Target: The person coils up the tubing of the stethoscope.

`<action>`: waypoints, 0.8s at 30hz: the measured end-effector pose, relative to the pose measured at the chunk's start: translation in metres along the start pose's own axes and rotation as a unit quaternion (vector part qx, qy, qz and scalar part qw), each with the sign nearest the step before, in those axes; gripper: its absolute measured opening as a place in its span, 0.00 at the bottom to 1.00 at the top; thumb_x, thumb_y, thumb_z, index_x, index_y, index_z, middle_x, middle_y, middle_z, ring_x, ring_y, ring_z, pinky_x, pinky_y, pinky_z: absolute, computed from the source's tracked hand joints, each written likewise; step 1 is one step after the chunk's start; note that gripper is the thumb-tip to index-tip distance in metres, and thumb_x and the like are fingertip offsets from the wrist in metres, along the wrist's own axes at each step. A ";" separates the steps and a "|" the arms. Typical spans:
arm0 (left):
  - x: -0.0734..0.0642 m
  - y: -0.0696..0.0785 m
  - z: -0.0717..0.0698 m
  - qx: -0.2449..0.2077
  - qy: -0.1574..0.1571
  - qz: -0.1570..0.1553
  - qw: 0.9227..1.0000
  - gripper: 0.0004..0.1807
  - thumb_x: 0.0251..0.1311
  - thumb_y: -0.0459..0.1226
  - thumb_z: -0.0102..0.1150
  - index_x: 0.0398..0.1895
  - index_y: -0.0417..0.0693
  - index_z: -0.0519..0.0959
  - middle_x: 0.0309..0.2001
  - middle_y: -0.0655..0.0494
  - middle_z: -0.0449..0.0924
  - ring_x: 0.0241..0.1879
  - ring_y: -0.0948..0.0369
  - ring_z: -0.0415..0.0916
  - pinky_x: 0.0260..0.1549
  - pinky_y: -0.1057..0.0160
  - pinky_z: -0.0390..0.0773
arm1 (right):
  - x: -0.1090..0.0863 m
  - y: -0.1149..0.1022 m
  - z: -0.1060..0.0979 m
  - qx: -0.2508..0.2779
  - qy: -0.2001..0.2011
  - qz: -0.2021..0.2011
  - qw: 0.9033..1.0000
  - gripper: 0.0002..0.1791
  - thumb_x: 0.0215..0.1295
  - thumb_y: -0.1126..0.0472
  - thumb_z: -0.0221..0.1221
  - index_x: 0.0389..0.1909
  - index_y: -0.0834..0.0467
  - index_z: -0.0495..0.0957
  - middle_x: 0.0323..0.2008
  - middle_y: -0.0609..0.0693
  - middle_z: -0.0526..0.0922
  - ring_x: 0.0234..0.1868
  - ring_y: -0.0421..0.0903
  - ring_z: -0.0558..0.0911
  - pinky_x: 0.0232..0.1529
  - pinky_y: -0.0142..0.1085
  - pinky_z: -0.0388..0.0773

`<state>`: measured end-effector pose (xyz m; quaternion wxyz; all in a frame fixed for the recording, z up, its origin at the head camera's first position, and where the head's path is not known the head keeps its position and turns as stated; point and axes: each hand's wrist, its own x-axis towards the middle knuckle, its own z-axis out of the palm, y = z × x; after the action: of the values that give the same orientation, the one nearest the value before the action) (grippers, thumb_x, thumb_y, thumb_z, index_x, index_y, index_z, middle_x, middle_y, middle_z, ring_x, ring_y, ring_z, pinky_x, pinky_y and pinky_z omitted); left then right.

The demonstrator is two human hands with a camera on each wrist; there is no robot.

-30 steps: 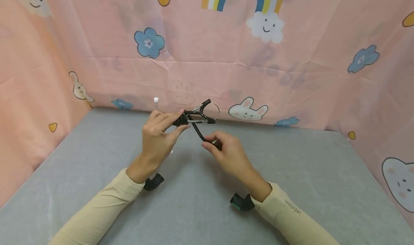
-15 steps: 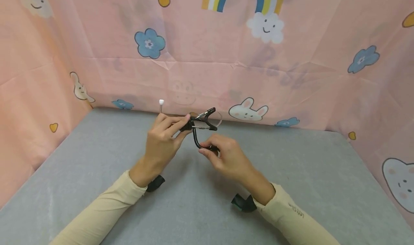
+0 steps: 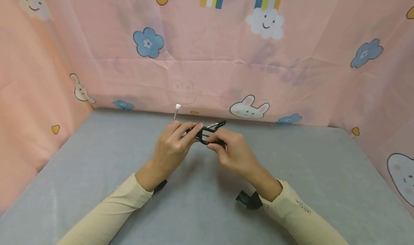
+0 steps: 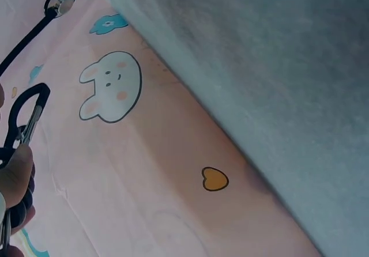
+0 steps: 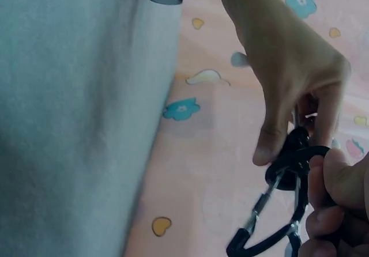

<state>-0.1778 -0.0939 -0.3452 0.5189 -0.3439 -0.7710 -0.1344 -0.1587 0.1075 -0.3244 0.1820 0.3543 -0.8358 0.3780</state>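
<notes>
Head view: holding a bundled black stethoscope (image 3: pixel 200 134) above the far half of the counter (image 3: pixel 194 216), grasping its middle with the left grip (image 3: pixel 173 141), apparently to steady it, while pinching curved tubing (image 5: pixel 304 152) with the right grip (image 3: pixel 237 151), likely for snugness.

Head camera: from above, looks forward and down over grey table (image 3: pixel 200 216) to pink cloth (image 3: pixel 200 44). Left wrist camera: close by, rolled, table slanting across. Right wrist camera: also close, faces left hand (image 5: pixel 294 70), which head view shares.
</notes>
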 end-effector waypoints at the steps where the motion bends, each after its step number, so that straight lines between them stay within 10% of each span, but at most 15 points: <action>1: 0.000 0.000 0.000 -0.005 -0.005 0.004 1.000 0.19 0.48 0.36 0.75 0.46 0.45 0.87 0.38 0.53 0.86 0.33 0.55 0.74 0.31 0.62 0.75 | 0.000 0.000 -0.001 -0.003 0.009 -0.001 1.000 0.03 0.61 0.68 0.66 0.35 0.59 0.83 0.32 0.49 0.84 0.24 0.37 0.71 0.24 0.28 0.69; 12: 0.003 -0.005 -0.001 -0.096 -0.036 0.078 0.992 0.16 0.49 0.33 0.75 0.44 0.43 0.88 0.37 0.56 0.88 0.32 0.58 0.74 0.33 0.66 0.74 | 0.001 0.008 -0.007 -0.054 0.088 -0.035 0.994 0.06 0.57 0.71 0.68 0.34 0.58 0.83 0.31 0.49 0.83 0.26 0.37 0.75 0.26 0.29 0.74; 24: -0.001 -0.011 0.006 -0.259 -0.017 0.088 0.962 0.18 0.43 0.32 0.78 0.42 0.42 0.88 0.37 0.52 0.89 0.31 0.59 0.74 0.32 0.66 0.74 | 0.007 0.023 -0.023 -0.016 0.054 -0.075 0.996 0.07 0.56 0.69 0.69 0.34 0.55 0.88 0.31 0.47 0.86 0.29 0.37 0.73 0.29 0.27 0.69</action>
<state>-0.1890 -0.0991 -0.3468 0.4083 -0.5356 -0.6851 -0.2774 -0.1794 0.1328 -0.3175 0.2603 0.3918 -0.8018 0.3686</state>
